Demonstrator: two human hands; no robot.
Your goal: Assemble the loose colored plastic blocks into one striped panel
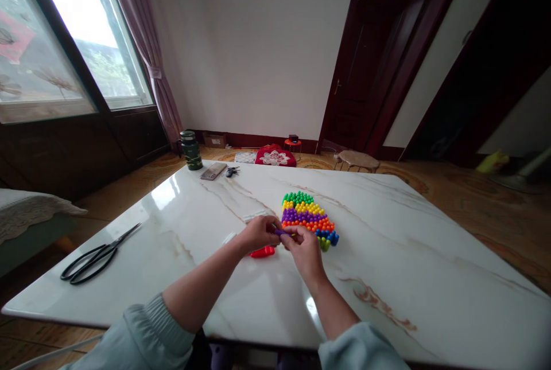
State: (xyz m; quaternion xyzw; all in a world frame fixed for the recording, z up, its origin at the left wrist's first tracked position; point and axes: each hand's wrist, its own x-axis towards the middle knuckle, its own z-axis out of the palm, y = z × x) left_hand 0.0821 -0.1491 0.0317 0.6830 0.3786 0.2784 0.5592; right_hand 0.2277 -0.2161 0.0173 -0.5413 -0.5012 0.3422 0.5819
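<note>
Both hands meet over the middle of the white marbled table (172, 284). My left hand (261, 233) pinches one end of a small purple piece (282, 233). The fingers of my right hand (305, 249) are closed on its other end, where a bit of yellow-green shows. Just beyond and to the right lie rows of small knobbed pieces in green, yellow, purple (303, 218), orange and blue, with a few lime ones near my right hand. A red object (262, 252) rests below my left hand. Whitish translucent items (255, 216) are partly hidden behind that hand.
Large black scissors (97, 258) lie at the table's left. Along the far left edge stand a camouflage flask (190, 151), a phone (213, 171) and keys (232, 171). Past the table are a round stool (356, 159) and a red cushion (275, 157) on the floor.
</note>
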